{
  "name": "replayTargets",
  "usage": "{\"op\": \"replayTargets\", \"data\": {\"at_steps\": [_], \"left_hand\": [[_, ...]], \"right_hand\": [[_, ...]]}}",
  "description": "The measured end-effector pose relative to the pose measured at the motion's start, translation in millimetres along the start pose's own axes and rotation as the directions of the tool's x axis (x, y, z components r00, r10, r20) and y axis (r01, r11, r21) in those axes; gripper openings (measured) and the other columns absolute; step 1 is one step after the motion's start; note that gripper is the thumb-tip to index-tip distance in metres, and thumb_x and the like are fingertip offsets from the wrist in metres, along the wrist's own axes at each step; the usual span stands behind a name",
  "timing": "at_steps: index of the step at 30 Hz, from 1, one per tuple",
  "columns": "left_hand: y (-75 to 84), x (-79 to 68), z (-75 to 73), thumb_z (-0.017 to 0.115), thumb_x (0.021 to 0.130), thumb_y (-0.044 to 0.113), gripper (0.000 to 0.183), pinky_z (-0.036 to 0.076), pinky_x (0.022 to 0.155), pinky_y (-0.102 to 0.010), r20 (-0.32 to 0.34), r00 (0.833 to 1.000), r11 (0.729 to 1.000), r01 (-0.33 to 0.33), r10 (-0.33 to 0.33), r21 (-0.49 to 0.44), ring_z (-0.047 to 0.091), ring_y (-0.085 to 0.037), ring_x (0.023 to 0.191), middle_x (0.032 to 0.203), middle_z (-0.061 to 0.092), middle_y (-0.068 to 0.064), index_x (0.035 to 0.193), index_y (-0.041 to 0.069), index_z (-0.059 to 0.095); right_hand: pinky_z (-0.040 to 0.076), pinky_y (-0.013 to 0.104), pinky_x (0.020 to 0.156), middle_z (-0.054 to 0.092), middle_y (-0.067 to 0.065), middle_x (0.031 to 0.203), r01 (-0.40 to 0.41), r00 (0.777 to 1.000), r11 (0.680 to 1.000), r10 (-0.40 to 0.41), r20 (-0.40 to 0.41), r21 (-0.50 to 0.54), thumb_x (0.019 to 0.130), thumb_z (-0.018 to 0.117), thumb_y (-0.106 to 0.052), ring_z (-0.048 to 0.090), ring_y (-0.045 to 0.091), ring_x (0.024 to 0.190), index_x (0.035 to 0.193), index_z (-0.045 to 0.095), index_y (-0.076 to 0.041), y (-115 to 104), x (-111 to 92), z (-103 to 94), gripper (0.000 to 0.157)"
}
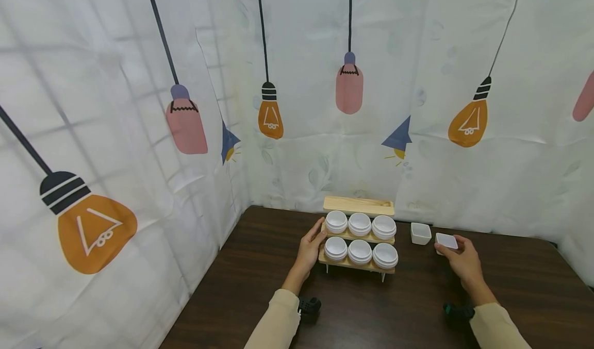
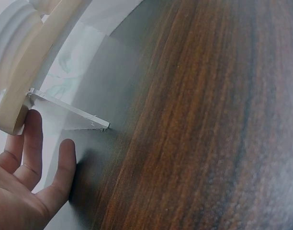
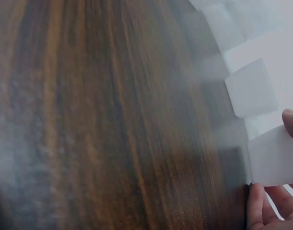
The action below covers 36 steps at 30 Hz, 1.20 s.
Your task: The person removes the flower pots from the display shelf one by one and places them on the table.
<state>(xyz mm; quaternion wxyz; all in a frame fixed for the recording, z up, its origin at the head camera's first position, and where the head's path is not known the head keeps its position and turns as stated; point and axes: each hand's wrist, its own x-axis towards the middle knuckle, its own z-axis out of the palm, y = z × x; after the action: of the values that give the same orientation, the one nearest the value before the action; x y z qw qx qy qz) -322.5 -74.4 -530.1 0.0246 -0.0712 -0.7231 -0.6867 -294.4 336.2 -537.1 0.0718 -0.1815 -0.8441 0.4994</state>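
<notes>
A tiered wooden stand (image 1: 358, 205) carries several round white bowls (image 1: 359, 251) in two rows. My left hand (image 1: 307, 251) grips the stand's left end at the upper row. In the left wrist view its fingertips meet the underside of a wooden shelf (image 2: 39, 52), near a clear support leg (image 2: 72, 109); the thumb is not clearly seen there. Off to the right, my right hand (image 1: 465, 261) pinches a small square white bowl (image 1: 446, 241) between thumb and fingers, at the table's far side. Another square white bowl (image 1: 421, 234) stands just left of it.
Both hands work over a dark wood-grain table (image 1: 362, 313). A white curtain (image 1: 297, 173) printed with hanging lamps rises behind the table and along its left side. The stand is close to the back edge.
</notes>
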Motion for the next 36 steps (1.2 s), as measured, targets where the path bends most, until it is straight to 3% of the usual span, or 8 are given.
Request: {"op": "replayTargets", "data": {"at_steps": [9,15,20,26,36], "left_hand": [[-1.6,-0.2,-0.9,0.057,0.106,0.034,0.051,0.041,0.111,-0.042,0.009,1.0,1.0,-0.007,0.007,-0.005,0.056,-0.019,0.127,0.152,0.055,-0.006,0.155,0.025,0.048],[3.0,-1.6,-0.6,0.055,0.107,0.03,0.051,0.037,0.116,-0.049,0.014,1.0,1.0,-0.012,0.012,-0.008,0.053,-0.024,0.132,0.154,0.053,-0.009,0.156,0.021,0.046],[-1.2,0.8,-1.3,0.053,0.108,0.026,0.05,0.038,0.115,-0.051,0.01,1.0,1.0,-0.001,0.001,0.009,0.056,-0.022,0.127,0.152,0.055,-0.013,0.156,0.017,0.046],[-1.6,0.3,-1.2,0.056,0.106,0.033,0.05,0.039,0.115,-0.047,0.008,1.0,1.0,0.002,-0.002,0.002,0.056,-0.019,0.127,0.154,0.053,-0.004,0.155,0.026,0.047],[-0.8,-1.0,-1.3,0.055,0.106,0.034,0.05,0.039,0.115,-0.048,0.007,1.0,1.0,-0.001,0.001,-0.006,0.056,-0.019,0.127,0.153,0.055,-0.005,0.155,0.026,0.048]], "right_hand": [[0.037,0.015,0.069,0.038,0.034,0.152,0.005,1.0,1.0,-0.005,-0.021,0.005,0.099,0.067,-0.04,0.049,0.041,0.127,0.157,0.025,0.006,3,7,3.0,0.086],[0.037,0.014,0.069,0.039,0.034,0.153,0.004,0.999,1.0,-0.003,-0.033,0.029,0.099,0.067,-0.038,0.049,0.04,0.128,0.158,0.025,0.005,3,11,4.9,0.085],[0.036,0.011,0.066,0.041,0.033,0.151,0.015,0.999,0.999,-0.013,-0.044,0.037,0.099,0.067,-0.035,0.049,0.039,0.127,0.157,0.027,0.006,3,13,6.4,0.082],[0.036,0.012,0.068,0.042,0.033,0.152,0.017,0.999,1.0,-0.016,-0.041,0.023,0.098,0.068,-0.036,0.05,0.038,0.127,0.158,0.027,0.005,3,16,7.3,0.083],[0.038,0.013,0.068,0.045,0.03,0.152,0.023,0.999,1.0,-0.023,-0.025,-0.003,0.099,0.068,-0.037,0.054,0.031,0.119,0.158,0.027,0.003,3,21,7.3,0.083]]}}
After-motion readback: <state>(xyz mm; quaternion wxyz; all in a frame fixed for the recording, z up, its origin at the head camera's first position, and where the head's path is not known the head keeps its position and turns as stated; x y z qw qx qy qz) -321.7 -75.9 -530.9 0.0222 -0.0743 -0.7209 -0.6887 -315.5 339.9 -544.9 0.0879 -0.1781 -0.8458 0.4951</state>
